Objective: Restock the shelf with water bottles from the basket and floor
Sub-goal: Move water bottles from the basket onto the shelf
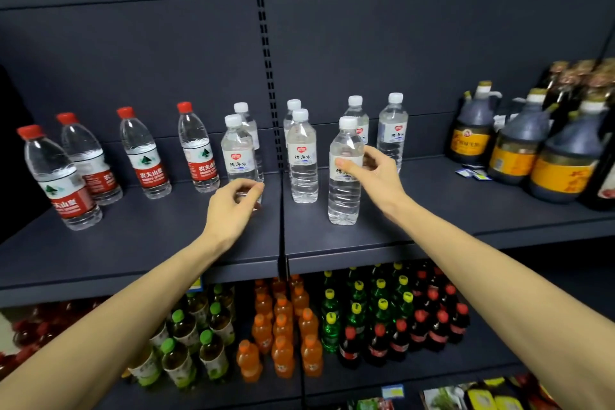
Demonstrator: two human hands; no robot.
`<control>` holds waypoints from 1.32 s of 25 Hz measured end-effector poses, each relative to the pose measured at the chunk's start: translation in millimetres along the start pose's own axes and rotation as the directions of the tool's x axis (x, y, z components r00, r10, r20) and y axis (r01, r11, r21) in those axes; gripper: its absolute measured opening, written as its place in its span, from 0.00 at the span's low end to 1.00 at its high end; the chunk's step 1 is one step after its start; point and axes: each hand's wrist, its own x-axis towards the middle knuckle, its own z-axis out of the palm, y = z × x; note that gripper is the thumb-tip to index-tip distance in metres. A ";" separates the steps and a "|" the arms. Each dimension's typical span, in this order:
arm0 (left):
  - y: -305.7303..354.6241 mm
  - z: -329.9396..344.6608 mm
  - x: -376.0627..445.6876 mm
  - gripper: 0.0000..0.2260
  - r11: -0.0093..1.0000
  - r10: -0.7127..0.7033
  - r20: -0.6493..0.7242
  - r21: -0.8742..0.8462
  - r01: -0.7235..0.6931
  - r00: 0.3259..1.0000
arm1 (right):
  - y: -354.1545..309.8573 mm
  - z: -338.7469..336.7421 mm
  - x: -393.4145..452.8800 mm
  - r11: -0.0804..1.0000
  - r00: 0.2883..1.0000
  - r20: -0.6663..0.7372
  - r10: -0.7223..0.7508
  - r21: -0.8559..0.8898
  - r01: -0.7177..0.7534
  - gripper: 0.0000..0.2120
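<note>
Several white-capped water bottles stand on the dark shelf (166,243), with several red-capped bottles (146,153) to their left. My left hand (233,206) wraps the base of a white-capped bottle (238,150) near the shelf joint. My right hand (372,173) has thumb and fingers around the label of the frontmost white-capped bottle (346,183), which stands upright on the shelf. Another white-capped bottle (302,156) stands between the two. The basket and floor are out of view.
Dark soy sauce jugs (519,140) crowd the right end of the shelf. On the shelf below stand green-capped tea bottles (186,343), orange soda (283,326), green bottles (359,309) and cola (426,326). A slotted upright (266,53) divides the back panel.
</note>
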 end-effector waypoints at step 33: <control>-1.9 -50.6 -33.0 0.05 0.993 -0.090 -0.271 0.054 0.108 0.958 | -62.1 68.1 -9.6 0.950 0.925 -0.214 -0.313 -0.075 0.304 0.18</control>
